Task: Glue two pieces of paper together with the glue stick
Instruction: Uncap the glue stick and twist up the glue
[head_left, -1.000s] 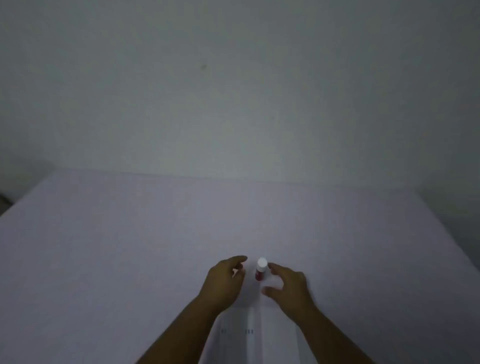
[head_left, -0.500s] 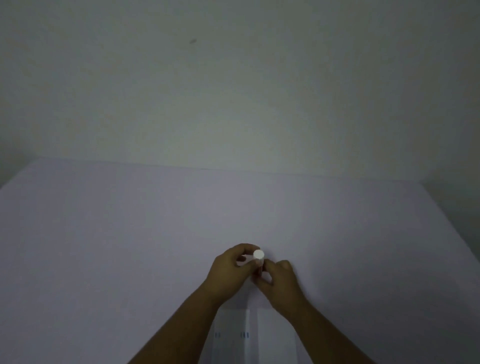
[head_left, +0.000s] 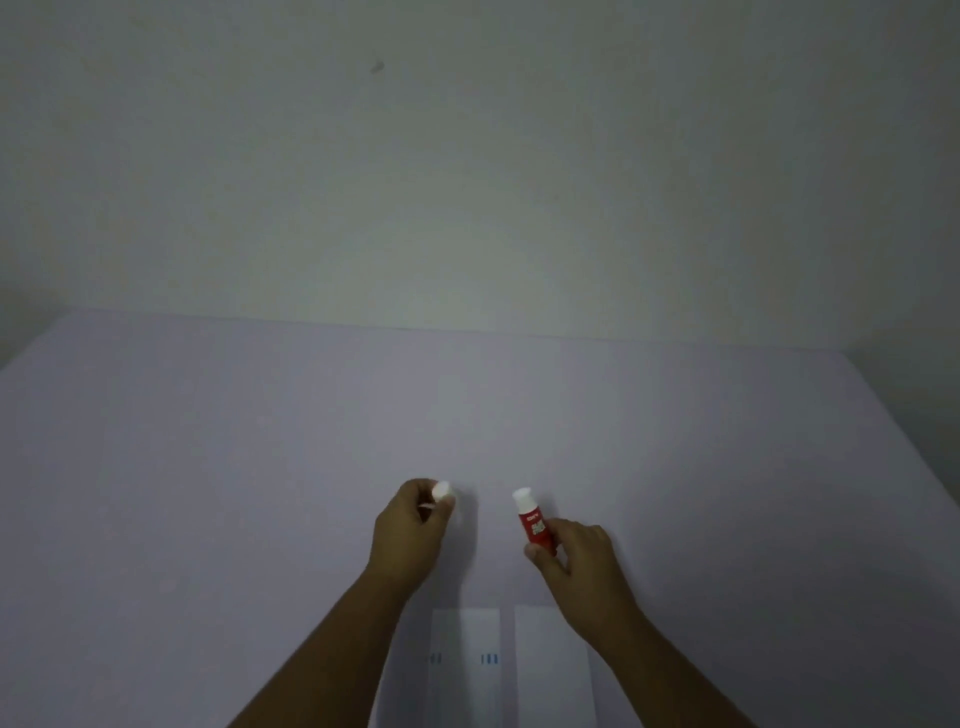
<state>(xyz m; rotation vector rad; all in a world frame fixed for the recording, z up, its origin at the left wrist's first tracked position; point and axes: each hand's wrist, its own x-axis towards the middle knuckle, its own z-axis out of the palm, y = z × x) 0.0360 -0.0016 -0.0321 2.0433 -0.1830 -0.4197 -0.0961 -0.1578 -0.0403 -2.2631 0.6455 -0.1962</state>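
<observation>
My right hand (head_left: 576, 558) grips the lower end of a red glue stick (head_left: 533, 522), which points up and away with its white tip bare. The stick's white cap (head_left: 442, 491) is pinched in the fingertips of my left hand (head_left: 413, 530), a little way left of the stick. Two white paper strips lie side by side on the table near me: the left strip (head_left: 465, 670) carries small blue marks, and the right strip (head_left: 553, 670) is plain. Both hands hover beyond the strips' far ends.
The pale table (head_left: 208, 467) runs back to a bare wall (head_left: 467, 182). Its right edge slants down at the far right, and its left corner falls away at the far left.
A second ago both hands were closing around the upright capped stick. They gripped it together, and now the cap is off: left hand has drawn left with it, right hand right with the stick.
</observation>
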